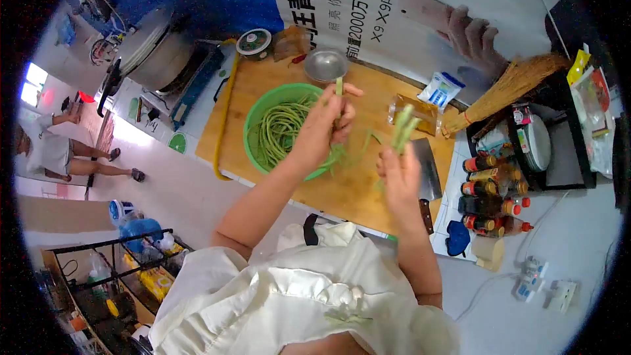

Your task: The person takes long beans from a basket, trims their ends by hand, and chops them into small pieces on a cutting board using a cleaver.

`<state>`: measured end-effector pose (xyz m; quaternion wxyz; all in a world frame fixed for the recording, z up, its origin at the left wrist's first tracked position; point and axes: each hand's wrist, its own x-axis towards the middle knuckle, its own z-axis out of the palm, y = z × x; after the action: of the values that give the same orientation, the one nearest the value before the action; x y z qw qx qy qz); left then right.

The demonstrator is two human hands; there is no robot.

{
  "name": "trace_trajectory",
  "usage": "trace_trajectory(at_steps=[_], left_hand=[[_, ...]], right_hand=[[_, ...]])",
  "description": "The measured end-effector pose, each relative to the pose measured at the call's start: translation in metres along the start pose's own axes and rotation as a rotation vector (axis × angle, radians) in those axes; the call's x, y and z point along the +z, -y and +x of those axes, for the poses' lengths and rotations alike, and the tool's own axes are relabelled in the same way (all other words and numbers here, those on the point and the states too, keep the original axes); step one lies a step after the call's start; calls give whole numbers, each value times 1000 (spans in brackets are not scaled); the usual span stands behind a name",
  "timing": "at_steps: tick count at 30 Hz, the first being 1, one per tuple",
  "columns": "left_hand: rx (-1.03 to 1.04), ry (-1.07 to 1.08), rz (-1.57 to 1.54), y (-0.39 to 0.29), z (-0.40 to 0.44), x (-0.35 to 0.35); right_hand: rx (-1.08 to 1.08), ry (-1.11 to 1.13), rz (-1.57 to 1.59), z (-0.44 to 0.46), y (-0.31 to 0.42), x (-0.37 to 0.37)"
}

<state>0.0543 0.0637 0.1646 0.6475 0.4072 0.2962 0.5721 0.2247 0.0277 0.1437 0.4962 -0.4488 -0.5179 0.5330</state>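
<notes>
My left hand (328, 118) is closed around a green long bean (339, 85), whose end sticks up above the fingers. It is raised over the right rim of a green basin (248, 121) that holds a tangle of long beans (282, 125). My right hand (399, 174), slightly blurred, grips a small bunch of short bean pieces (405, 128) pointing upward. Between the hands, a few bean bits (371, 139) show over the wooden board (348, 197). A cleaver (427, 167) lies just right of my right hand, partly hidden by it.
A metal bowl (325, 64) stands behind the basin. Toward the right are a straw brush (513, 89), a brown packet (420, 117), a white-blue bag (441, 90) and several sauce bottles (483, 207). A large pot (164, 59) sits left. Another person (49, 144) is in the far-left background.
</notes>
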Motion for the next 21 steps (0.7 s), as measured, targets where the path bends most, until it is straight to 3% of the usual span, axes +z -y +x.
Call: trace_trajectory(at_steps=[2, 3, 5, 7, 10, 13, 21], left_hand=[[-62, -3, -141, 4, -3, 4], [-67, -1, -144, 9, -4, 6], [83, -88, 58, 18, -6, 13], [81, -87, 143, 21, -9, 17], [-56, -1, -136, 17, -13, 26], [-42, 54, -237, 21, -18, 31], [-19, 52, -63, 29, -23, 33]], right_hand=[[-5, 72, -124, 5, -2, 10], [-106, 61, -217, 7, 1, 16], [-204, 51, -312, 9, 6, 23], [-306, 34, -340, 8, 10, 29], [-292, 12, -353, 6, 18, 35], [-337, -34, -424, 6, 15, 36], [-252, 30, -836, 1, 20, 32]])
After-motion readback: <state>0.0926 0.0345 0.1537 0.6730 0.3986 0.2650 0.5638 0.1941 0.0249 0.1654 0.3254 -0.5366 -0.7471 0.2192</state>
